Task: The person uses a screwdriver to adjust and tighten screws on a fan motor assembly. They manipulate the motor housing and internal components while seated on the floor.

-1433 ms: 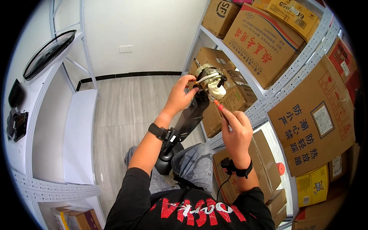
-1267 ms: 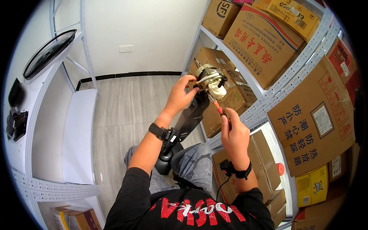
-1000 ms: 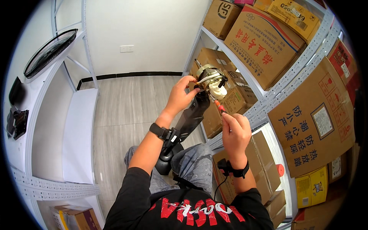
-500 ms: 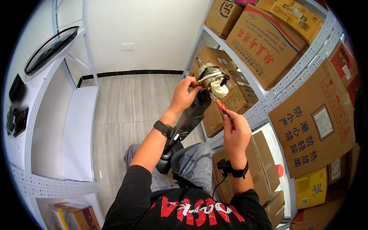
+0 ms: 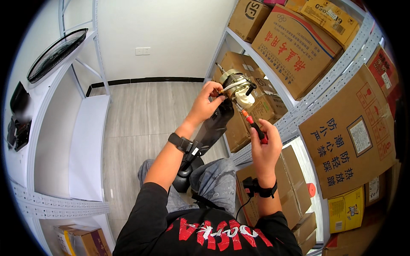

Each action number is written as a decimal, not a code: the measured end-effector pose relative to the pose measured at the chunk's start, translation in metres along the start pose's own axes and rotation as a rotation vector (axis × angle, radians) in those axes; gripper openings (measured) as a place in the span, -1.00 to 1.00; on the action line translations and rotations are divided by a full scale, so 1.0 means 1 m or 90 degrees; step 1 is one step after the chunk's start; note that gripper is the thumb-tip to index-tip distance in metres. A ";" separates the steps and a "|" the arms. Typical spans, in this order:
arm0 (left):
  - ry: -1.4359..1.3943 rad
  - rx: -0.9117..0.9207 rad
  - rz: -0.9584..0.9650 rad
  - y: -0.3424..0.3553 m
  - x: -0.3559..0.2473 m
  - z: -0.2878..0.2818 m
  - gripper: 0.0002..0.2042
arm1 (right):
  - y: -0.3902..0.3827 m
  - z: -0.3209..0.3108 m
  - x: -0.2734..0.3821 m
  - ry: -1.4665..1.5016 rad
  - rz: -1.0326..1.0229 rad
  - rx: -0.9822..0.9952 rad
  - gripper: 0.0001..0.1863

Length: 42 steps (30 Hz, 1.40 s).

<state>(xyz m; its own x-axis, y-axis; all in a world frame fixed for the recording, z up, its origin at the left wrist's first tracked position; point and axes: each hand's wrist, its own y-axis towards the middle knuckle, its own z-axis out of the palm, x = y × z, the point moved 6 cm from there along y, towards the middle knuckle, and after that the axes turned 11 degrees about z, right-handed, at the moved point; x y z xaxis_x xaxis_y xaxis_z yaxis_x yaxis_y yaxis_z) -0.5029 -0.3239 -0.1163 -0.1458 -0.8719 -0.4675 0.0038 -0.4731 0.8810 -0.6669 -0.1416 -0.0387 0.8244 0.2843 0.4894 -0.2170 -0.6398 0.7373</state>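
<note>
A bare fan motor [image 5: 234, 79], metal with a cream plastic gear housing [image 5: 245, 98] and a short black knob, sits atop a black fan stand [image 5: 213, 128] that rises between my knees. My left hand [image 5: 205, 104] is closed in a pinch at the motor's lower left, beside a white cable; its fingertips hide what they grip. My right hand [image 5: 265, 143] holds a red-and-black screwdriver [image 5: 255, 126], thumb on one side and fingers loosely round the other. The screwdriver's shaft points up and left to the underside of the cream housing, where I cannot see its tip clearly.
At the left, a white shelf [image 5: 68, 64] carries a round black fan grille [image 5: 57, 54] and dark parts [image 5: 19, 132]. Metal racking on the right holds several cardboard boxes [image 5: 294, 51], one large box [image 5: 348, 132] leaning close to my right arm. Grey floor [image 5: 136, 119] lies ahead.
The fingers of my right hand have loosened and spread on the screwdriver handle, and the handle has shifted slightly. My left hand stays at the motor.
</note>
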 end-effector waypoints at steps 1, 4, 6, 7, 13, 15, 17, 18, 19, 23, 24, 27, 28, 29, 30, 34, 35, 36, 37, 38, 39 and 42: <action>0.003 0.011 0.004 0.004 -0.005 -0.002 -0.77 | 0.001 -0.003 -0.001 -0.023 0.053 0.022 -0.81; 0.077 0.078 0.007 0.013 -0.015 -0.008 -0.81 | -0.002 0.000 -0.011 -0.023 0.127 0.070 -0.82; 0.099 0.102 0.053 0.018 -0.020 -0.010 -0.83 | -0.003 0.002 -0.015 -0.006 0.124 0.076 -0.82; 0.109 0.114 0.077 0.020 -0.021 -0.011 -0.83 | -0.003 0.002 -0.016 -0.001 0.111 0.070 -0.82; -0.032 0.163 -0.056 0.023 -0.010 -0.017 -0.86 | -0.003 0.001 -0.007 -0.019 0.058 0.058 -0.84; -0.025 0.186 -0.069 0.023 -0.008 -0.019 -0.87 | -0.003 0.000 -0.006 -0.024 0.055 0.059 -0.84; -0.013 0.196 -0.076 0.022 -0.009 -0.018 -0.87 | -0.003 0.000 -0.008 -0.027 0.053 0.055 -0.83; -0.006 0.194 -0.076 0.022 -0.012 -0.018 -0.86 | -0.003 0.000 -0.008 -0.024 0.047 0.051 -0.83; 0.001 0.192 -0.076 0.021 -0.014 -0.017 -0.85 | -0.003 -0.001 -0.007 -0.021 0.042 0.046 -0.83; 0.046 0.148 -0.019 0.015 -0.025 -0.014 -0.79 | -0.004 -0.002 -0.002 -0.012 0.009 0.026 -0.82; 0.053 0.131 -0.004 0.014 -0.026 -0.013 -0.77 | -0.005 -0.001 0.000 -0.011 -0.004 0.024 -0.81; 0.074 0.063 0.037 0.007 -0.030 -0.007 -0.73 | -0.006 0.001 0.002 -0.022 -0.073 0.003 -0.77; 0.082 0.038 0.050 0.005 -0.031 -0.005 -0.72 | -0.006 0.003 0.002 -0.033 -0.117 -0.014 -0.76; 0.079 0.025 0.041 0.003 -0.030 -0.003 -0.71 | -0.007 0.004 0.004 -0.046 -0.159 -0.031 -0.74; 0.077 0.011 0.032 0.001 -0.030 -0.001 -0.71 | -0.008 0.004 0.003 -0.041 -0.141 -0.022 -0.73; 0.141 -0.021 0.047 0.002 -0.032 0.001 -0.71 | -0.009 0.005 0.004 -0.016 -0.088 0.011 -0.69; 0.154 -0.042 0.050 0.002 -0.032 0.003 -0.71 | -0.009 0.005 0.004 -0.009 -0.080 0.017 -0.69; 0.167 -0.062 0.053 0.002 -0.032 0.006 -0.71 | -0.008 0.006 0.001 -0.012 -0.081 0.015 -0.70; 0.179 -0.083 0.055 0.001 -0.032 0.008 -0.72 | -0.009 0.008 -0.002 -0.015 -0.081 0.013 -0.71; 0.201 -0.094 0.062 0.000 -0.032 0.009 -0.72 | -0.009 0.009 -0.004 -0.017 -0.082 0.011 -0.72; 0.222 -0.106 0.069 -0.002 -0.032 0.010 -0.73 | -0.009 0.009 -0.005 -0.012 -0.065 0.010 -0.73; 0.243 -0.120 0.081 -0.005 -0.033 0.013 -0.74 | -0.011 0.010 -0.006 0.006 -0.002 0.018 -0.78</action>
<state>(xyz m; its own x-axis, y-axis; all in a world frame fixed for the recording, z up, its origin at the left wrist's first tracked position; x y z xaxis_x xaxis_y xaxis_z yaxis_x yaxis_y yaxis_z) -0.5106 -0.2910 -0.1039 0.2427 -0.8924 -0.3803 0.1838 -0.3427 0.9213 -0.6644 -0.1435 -0.0544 0.8199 0.2929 0.4920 -0.2001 -0.6584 0.7255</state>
